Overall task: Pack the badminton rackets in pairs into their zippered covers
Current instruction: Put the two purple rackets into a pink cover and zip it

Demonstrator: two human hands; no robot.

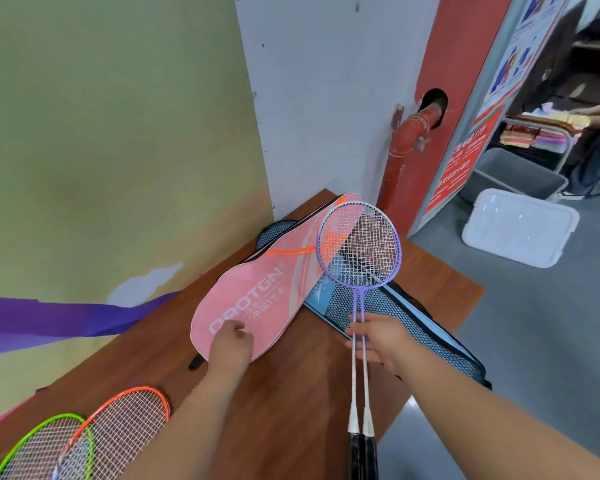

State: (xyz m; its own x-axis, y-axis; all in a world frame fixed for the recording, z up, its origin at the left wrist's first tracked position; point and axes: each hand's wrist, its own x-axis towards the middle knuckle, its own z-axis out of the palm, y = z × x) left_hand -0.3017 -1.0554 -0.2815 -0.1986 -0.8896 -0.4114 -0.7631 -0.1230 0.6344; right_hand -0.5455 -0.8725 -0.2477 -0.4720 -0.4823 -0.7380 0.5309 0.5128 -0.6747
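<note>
Two purple rackets (359, 251) lie stacked as a pair, heads raised over the table. My right hand (378, 341) holds both shafts together just below the heads. A pink zippered cover (257, 296) lies flat on the brown table (291, 393), and my left hand (231, 344) grips its near rounded end. A blue cover with black mesh (413, 327) lies under the rackets, to the right of the pink one. An orange racket (132, 420) and a green racket (45, 448) lie at the table's near left corner.
A yellow-green wall (118, 133) runs along the table's left side. Another black mesh cover (274, 232) peeks out behind the pink one. A red pipe (399, 161) stands behind the table. On the grey floor to the right sits a white plastic lid (520, 226).
</note>
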